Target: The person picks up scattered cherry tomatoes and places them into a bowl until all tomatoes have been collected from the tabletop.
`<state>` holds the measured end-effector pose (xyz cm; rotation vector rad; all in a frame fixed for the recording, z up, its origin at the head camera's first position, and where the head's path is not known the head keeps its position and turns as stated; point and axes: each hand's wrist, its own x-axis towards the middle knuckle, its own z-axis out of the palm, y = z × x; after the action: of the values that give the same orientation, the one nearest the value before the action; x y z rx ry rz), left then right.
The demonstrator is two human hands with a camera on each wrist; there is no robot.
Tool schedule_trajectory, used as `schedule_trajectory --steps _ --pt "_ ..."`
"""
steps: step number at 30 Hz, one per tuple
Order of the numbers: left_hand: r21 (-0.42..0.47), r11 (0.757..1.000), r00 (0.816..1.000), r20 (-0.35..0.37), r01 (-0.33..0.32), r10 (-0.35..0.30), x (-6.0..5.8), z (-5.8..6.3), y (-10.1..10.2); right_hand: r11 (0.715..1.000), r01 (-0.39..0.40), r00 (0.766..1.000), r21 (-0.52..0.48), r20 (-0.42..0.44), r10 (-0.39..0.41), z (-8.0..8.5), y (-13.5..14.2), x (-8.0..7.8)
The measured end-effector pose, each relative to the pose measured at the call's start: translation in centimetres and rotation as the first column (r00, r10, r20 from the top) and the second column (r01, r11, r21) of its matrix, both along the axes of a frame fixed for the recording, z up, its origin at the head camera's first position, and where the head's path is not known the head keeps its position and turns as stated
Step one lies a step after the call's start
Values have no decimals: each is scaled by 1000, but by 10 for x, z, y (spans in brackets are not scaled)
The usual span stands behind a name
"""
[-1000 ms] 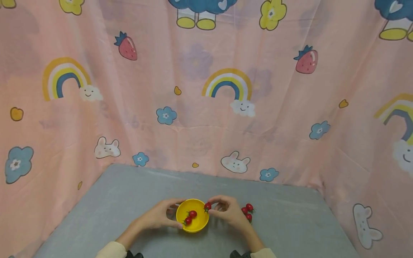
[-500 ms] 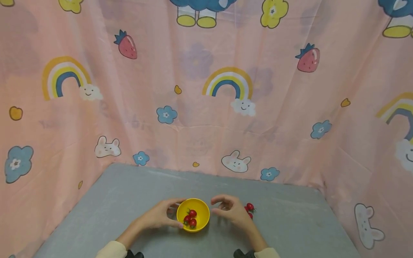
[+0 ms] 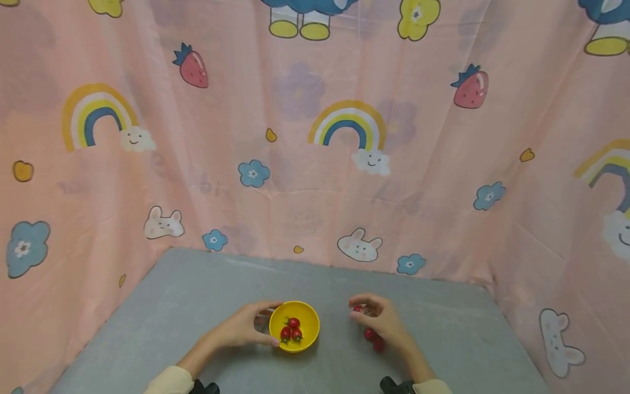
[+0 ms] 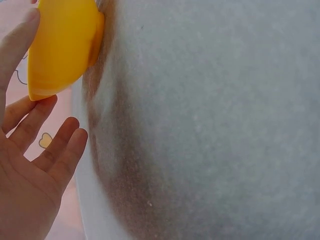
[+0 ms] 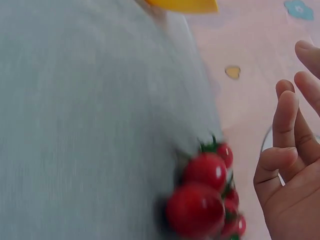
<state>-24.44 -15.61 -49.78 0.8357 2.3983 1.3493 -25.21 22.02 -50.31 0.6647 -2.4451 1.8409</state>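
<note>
Left hand grips the yellow bowl from its left side: thumb at the near edge, fingers at the far edge. In the left wrist view a pair of fingertips meets the rim; two other fingers stick out clear of it.

Right hand is over to the right, well apart from the bowl, palm side toward the bowl, fingers loosely bent and spread, with a gap between thumb and forefinger. One red tomato shows in that gap in the head view — cannot tell whether the fingers touch it.

Bowl stands upright on the grey bench, mouth up, three small tomatoes with green stalks bunched inside.

Loose tomatoes lie clustered on the bench by the right hand; the right wrist view is blurred, exact count unclear.

Cream sleeves on both forearms, black gear at both wrists. Behind the bench hangs a pink curtain — rainbows, strawberries, flowers, bunny faces printed on it.
</note>
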Motion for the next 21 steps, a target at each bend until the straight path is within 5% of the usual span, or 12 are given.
schedule_trajectory --steps 5,10,21 --pt "-3 1000 1000 -6 6 -6 0 1 1 999 3 1000 -38 26 -2 -4 25 3" --pt "-3 1000 1000 -9 9 -9 1 1 2 998 59 997 8 40 -59 -4 45 12" --pt "8 1000 1000 -9 14 -14 1 2 1 997 52 995 54 78 -56 -12 79 23"
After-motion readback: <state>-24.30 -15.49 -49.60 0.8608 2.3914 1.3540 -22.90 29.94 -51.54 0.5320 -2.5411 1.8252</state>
